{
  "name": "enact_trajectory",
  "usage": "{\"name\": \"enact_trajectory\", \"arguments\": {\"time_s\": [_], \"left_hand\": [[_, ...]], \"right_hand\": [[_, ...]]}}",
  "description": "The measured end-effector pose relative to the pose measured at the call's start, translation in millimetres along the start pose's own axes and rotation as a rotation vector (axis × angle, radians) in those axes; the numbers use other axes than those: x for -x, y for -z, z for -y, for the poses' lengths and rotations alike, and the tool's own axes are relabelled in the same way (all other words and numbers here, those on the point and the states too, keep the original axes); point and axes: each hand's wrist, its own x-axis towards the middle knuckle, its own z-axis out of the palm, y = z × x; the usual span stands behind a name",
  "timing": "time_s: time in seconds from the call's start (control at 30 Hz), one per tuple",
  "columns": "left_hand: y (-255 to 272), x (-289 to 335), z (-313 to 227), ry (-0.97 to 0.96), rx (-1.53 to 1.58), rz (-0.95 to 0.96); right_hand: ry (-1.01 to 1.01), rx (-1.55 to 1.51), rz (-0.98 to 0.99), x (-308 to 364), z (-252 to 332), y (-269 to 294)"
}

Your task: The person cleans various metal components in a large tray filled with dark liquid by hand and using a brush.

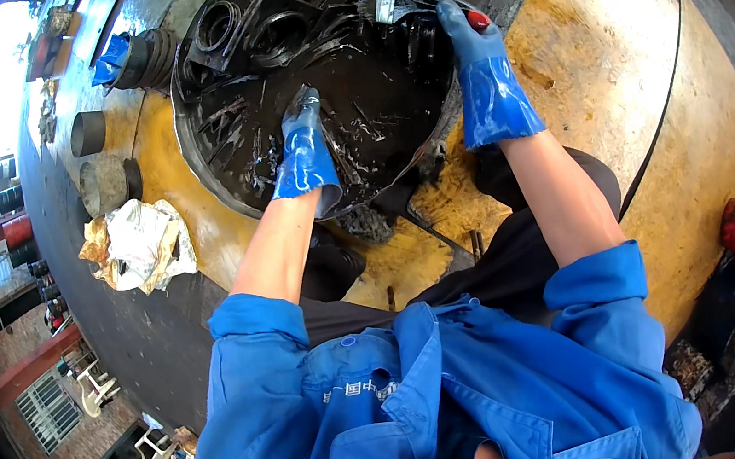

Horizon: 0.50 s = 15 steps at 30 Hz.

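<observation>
Head view: your right hand closes around the red-handled brush at the basin's far-right rim. Your left hand reaches inside the near rim; I cannot tell whether it pinches anything. Slick gloves could let the brush slip; hasty strokes could splash dark liquid.

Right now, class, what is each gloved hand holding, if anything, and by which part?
The right hand grips the brush by its handle; whether the left hand holds anything cannot be told.
</observation>
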Motion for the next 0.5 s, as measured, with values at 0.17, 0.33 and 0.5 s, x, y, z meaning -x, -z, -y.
{"name": "enact_trajectory", "arguments": {"time_s": [0.17, 0.33, 0.5], "left_hand": [[-14, 14, -20, 0.215, 0.207, 0.012], [-26, 6, -11, 0.147, 0.326, -0.021], [-22, 25, -39, 0.152, -0.052, -0.103]], "right_hand": [[-0.005, -0.089, 0.054, 1, -3, -5], [-0.033, -0.059, 0.025, -1, -9, -6], [-0.069, -0.103, -0.066, -11, -13, 1]]}}
